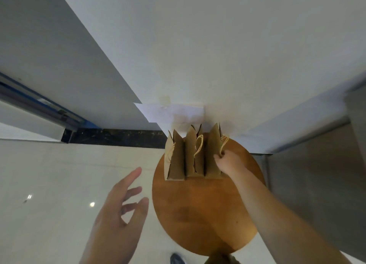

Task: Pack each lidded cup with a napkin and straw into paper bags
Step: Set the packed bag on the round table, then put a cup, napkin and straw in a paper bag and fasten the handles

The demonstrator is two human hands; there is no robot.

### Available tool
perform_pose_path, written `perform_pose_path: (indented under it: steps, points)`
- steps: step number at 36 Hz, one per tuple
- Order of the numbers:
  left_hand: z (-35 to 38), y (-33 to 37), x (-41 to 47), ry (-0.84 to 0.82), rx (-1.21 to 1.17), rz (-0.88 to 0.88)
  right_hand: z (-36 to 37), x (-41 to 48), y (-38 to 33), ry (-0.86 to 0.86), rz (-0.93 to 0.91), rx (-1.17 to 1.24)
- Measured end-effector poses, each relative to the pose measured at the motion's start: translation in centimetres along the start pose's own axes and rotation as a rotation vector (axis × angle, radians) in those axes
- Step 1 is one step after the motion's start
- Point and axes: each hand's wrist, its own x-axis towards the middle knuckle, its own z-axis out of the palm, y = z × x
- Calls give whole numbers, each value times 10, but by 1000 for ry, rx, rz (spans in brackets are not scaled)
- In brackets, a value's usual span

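Note:
Three brown paper bags stand upright side by side at the far edge of a round wooden table (198, 214): a left bag (175, 158), a middle bag (193, 154) and a right bag (213, 154). My right hand (227, 161) is at the right bag's side, its fingers pinched on that bag's cord handle. My left hand (120, 210) hovers open over the floor, left of the table, fingers spread and holding nothing. No cup, napkin or straw shows; the bags' insides are hidden.
A white wall corner (198, 65) rises just behind the bags, with white paper sheets (168, 112) stuck on it. Pale tiled floor (49, 184) lies to the left. A grey panel (309, 174) stands right of the table. A dark shoe (177, 258) shows below.

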Motion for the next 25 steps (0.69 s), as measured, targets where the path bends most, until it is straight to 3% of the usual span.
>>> perform_pose_path:
  steps: [8, 14, 19, 25]
  points:
    - [-9, 10, 2, -40, 81, 104, -11, -37, 6, 63, 6, 4]
    - [-15, 4, -8, -113, 58, 256, -36, -118, -2, 171, -91, 20]
    - [-21, 1, -21, -242, 16, 411, -52, -218, 16, 360, -116, 95]
    - [-12, 5, -45, -412, -33, 587, -43, -332, 78, 611, 7, 206]
